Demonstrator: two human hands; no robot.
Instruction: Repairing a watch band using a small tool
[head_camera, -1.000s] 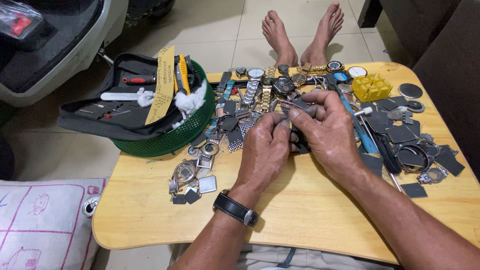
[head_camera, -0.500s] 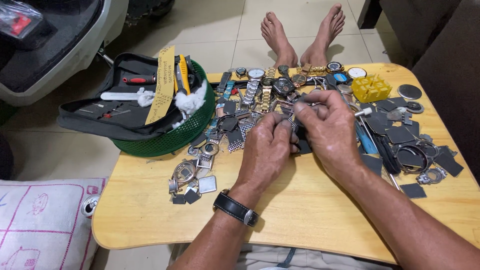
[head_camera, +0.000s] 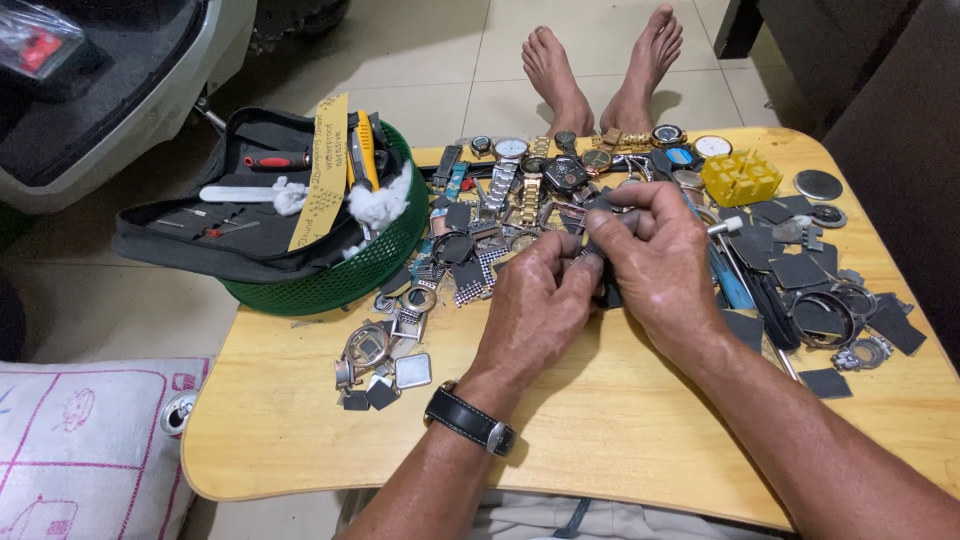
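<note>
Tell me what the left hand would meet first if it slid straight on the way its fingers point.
The left hand points up and right, and its fingertips already touch the small dark part pinched with the right hand. Past that, probably the black watch, though depth is unclear.

A low wooden bench (head_camera: 620, 450) stands on a pale tiled floor (head_camera: 420, 50); dark furniture (head_camera: 880, 70) at two o'clock, cushion (head_camera: 80, 440) at eight.
</note>
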